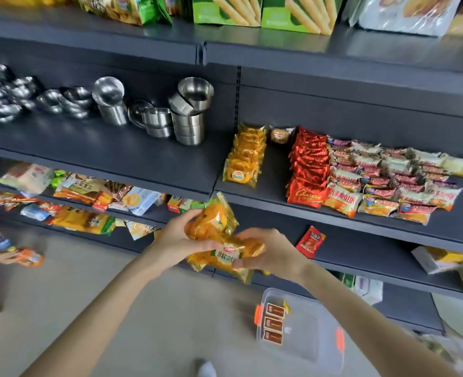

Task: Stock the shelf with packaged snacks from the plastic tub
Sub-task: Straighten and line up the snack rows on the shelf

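Note:
Both hands hold orange snack packets in front of the dark shelf, just below its front edge. My left hand grips the upper packet and my right hand grips the lower one. A row of matching orange packets lies on the shelf above the hands. To its right lie red Chocopie packets and rows of white and orange packets. The clear plastic tub with orange clips stands on the floor below my right arm, with three brown packets inside.
Stacked steel cups and bowls fill the shelf's left half. Green biscuit boxes stand on the top shelf. Mixed snacks crowd the lower left shelves. A red sachet lies on the shelf below. Another person's hand holds an item at far left.

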